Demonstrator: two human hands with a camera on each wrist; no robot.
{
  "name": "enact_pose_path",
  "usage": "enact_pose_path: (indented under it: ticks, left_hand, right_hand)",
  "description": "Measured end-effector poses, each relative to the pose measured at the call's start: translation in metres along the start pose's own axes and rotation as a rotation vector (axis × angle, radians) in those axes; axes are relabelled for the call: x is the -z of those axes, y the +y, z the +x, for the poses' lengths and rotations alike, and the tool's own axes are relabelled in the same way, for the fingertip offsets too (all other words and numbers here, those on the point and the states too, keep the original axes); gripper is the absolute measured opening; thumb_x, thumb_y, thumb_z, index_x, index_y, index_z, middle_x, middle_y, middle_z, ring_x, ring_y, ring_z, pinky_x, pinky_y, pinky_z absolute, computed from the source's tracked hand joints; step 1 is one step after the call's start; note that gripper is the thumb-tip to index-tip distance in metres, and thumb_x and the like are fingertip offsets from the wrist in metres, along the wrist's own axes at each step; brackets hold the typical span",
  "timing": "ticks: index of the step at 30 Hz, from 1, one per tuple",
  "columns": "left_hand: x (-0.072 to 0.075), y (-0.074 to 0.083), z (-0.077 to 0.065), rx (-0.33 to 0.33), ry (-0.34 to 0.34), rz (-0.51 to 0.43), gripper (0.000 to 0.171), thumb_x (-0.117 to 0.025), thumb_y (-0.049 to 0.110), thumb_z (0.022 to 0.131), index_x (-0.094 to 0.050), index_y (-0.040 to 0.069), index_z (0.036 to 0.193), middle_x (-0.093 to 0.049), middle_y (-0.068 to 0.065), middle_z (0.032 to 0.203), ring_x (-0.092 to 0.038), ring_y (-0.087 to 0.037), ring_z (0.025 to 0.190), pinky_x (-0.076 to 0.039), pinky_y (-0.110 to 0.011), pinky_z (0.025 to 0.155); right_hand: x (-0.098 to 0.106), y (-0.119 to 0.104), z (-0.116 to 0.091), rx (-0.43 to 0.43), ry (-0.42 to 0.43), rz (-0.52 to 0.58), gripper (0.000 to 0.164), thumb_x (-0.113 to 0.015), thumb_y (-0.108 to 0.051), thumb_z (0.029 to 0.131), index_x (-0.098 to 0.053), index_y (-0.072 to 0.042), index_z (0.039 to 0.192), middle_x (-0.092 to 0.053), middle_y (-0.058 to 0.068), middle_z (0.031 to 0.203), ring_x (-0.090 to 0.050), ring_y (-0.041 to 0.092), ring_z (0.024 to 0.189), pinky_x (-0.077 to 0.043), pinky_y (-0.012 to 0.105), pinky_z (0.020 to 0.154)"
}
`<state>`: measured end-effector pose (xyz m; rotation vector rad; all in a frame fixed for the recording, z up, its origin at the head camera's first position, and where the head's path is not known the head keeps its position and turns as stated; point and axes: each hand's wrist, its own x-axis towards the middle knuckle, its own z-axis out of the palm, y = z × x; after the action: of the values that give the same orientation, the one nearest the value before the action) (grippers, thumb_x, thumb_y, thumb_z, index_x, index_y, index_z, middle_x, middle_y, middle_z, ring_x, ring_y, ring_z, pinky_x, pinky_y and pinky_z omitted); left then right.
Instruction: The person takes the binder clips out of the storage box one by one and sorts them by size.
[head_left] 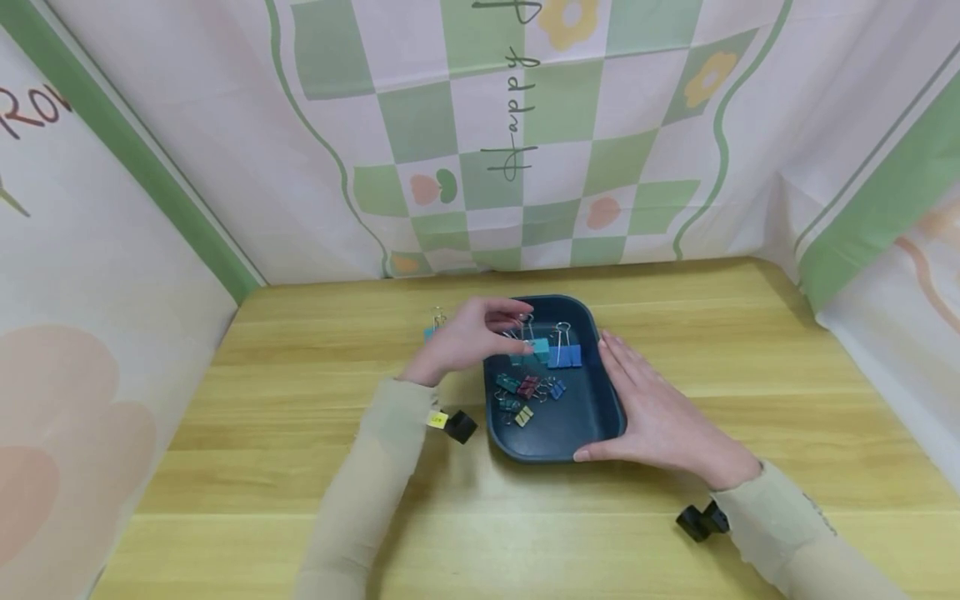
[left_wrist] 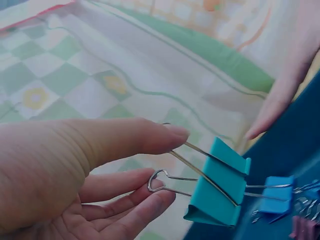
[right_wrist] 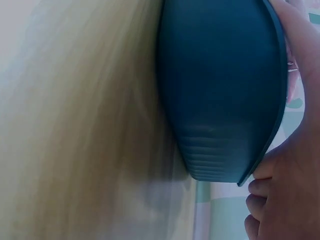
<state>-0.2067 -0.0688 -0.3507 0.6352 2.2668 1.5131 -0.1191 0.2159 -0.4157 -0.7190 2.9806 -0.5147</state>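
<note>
Head view: your left fingers (head_left: 510, 305) pinch a teal clip (head_left: 539, 351), while your outstretched right fingers (head_left: 628, 365) seemingly brace the tray (head_left: 573, 429) steady.

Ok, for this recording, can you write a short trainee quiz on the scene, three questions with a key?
1. Which hand holds the large teal binder clip, and by which part of it?
2. True or false: the small yellow clip lies on the table, outside the tray.
3. Where is the right hand? A) raised clear of the tray; B) against the tray's edge; C) flat on the tray's floor.

Key:
1. The left hand, by its wire handles.
2. False; it lies inside the tray.
3. B.
</note>
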Motion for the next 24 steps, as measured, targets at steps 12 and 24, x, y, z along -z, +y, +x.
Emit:
enact_pose_path:
  ticks: [12, 24]
  left_hand:
    - [0.040, -0.008, -0.020, -0.039, 0.166, -0.024, 0.055, -0.084, 0.010, 0.085, -0.063, 0.001, 0.135, -0.066, -0.011, 0.131, -0.062, -0.026, 0.122, -0.049, -0.031, 0.102]
    - [0.088, -0.029, -0.038, 0.051, 0.248, -0.071, 0.056, -0.085, 0.019, 0.086, -0.064, 0.007, 0.136, -0.067, -0.007, 0.131, -0.061, -0.022, 0.122, -0.047, -0.034, 0.105]
  right_hand:
    - [-0.003, -0.010, -0.001, -0.017, 0.057, -0.081, 0.146, -0.061, -0.094, 0.064, -0.007, 0.000, 0.162, 0.006, 0.012, 0.169, -0.003, 0.031, 0.154, -0.016, 0.050, 0.122]
    - [-0.005, -0.013, 0.000, -0.029, 0.061, -0.081, 0.149, -0.061, -0.095, 0.062, -0.006, 0.002, 0.161, 0.005, 0.016, 0.168, -0.003, 0.033, 0.154, -0.014, 0.050, 0.122]
